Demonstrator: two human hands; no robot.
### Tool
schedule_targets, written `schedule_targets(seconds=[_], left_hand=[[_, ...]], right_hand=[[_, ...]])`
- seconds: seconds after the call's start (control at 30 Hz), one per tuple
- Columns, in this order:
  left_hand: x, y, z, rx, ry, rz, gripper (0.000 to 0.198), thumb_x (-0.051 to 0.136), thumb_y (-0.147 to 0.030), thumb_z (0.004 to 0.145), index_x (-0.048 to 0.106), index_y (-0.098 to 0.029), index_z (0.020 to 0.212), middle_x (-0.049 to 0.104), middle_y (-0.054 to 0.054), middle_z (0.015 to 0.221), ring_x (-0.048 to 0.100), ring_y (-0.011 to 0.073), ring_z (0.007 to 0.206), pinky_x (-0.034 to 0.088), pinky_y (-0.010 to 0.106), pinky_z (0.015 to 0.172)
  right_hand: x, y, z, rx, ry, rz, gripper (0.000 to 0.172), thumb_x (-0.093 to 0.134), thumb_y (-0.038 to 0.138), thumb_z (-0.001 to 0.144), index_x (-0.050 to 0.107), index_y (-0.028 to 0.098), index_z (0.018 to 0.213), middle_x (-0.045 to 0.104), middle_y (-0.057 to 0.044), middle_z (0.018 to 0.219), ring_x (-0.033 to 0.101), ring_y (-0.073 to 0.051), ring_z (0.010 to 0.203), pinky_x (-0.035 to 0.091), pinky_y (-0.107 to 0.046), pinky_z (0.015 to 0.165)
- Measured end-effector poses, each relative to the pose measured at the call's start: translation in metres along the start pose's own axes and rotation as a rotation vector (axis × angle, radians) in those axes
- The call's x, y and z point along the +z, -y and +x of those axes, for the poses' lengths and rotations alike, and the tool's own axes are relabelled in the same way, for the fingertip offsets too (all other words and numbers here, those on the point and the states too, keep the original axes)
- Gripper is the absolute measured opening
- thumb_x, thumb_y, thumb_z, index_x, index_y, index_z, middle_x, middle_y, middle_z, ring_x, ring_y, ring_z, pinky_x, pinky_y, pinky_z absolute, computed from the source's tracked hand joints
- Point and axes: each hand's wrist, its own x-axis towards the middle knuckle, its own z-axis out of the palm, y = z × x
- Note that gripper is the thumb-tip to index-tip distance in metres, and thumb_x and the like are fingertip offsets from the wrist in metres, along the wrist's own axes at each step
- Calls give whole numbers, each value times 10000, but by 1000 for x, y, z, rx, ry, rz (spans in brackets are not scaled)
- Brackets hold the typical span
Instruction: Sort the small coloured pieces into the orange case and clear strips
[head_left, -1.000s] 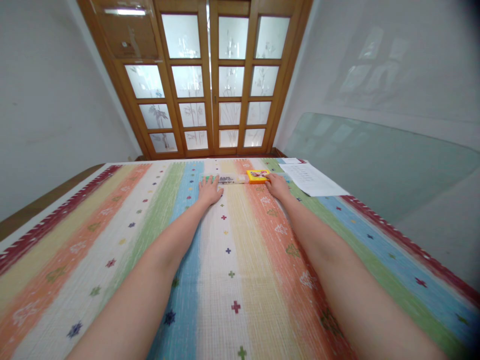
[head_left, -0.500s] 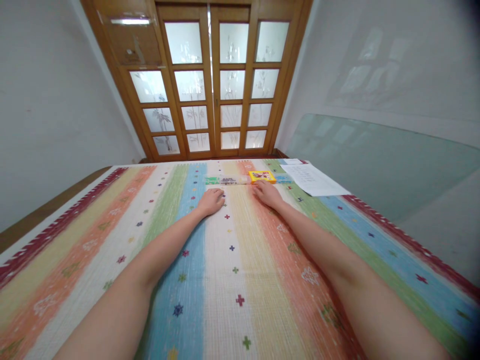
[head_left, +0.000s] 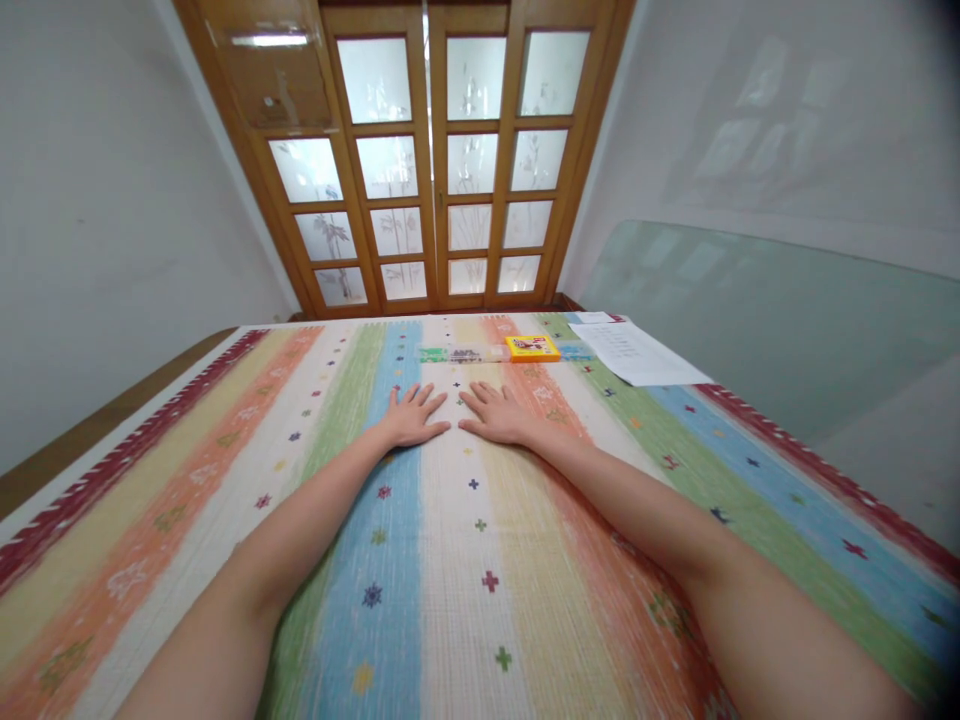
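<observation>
My left hand (head_left: 414, 416) lies flat on the striped tablecloth (head_left: 450, 540), palm down with the fingers spread. Beside it, my right hand (head_left: 495, 412) rests the same way, its thumb close to the left thumb with a small gap. Neither hand holds anything. Just beyond the fingertips is a small yellow box (head_left: 532, 348) with a red and white picture on top. It sits on or against a long clear plastic strip or packet (head_left: 465, 354) with green, dark and blue parts. What is inside the clear plastic is too small to make out.
White paper sheets (head_left: 637, 352) with faint writing lie at the far right of the table. A pale glass-like panel (head_left: 750, 310) leans along the right wall. Wooden doors with frosted panes (head_left: 472, 160) stand behind the table's far edge.
My right hand has let go of the yellow box and come back toward me and left. My left hand has flattened, its fingers spreading, and shifted slightly nearer. The box stays in place.
</observation>
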Motion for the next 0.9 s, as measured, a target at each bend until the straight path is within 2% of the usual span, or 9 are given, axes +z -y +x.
schedule_targets(seconds=[0.17, 0.53, 0.9], left_hand=[[-4, -3, -3, 2, 6, 2, 898, 327, -875, 960, 290, -388, 1714, 157, 59, 1814, 114, 426, 1669, 11, 757, 1282], [-6, -13, -5, -26, 35, -3, 944, 351, -909, 923, 277, -401, 1716, 130, 75, 1817, 91, 445, 1668, 17, 765, 1275], [-4, -16, -10, -11, -24, 5, 861, 406, -830, 969, 319, -391, 1704, 183, 74, 1811, 137, 406, 1669, 21, 717, 1300]], right_hand=[[-2, 5, -10, -1, 40, -2, 997, 294, 890, 964, 272, 258, 1735, 129, -158, 1803, 93, -400, 1673, 72, -708, 1302], [-7, 15, -19, 5, 49, -2, 1028, 276, 903, 957, 254, 238, 1740, 115, -181, 1800, 79, -398, 1674, 66, -699, 1306], [-9, 16, -22, -13, 11, 7, 960, 323, 868, 979, 293, 270, 1729, 171, -153, 1798, 132, -412, 1665, 70, -691, 1306]])
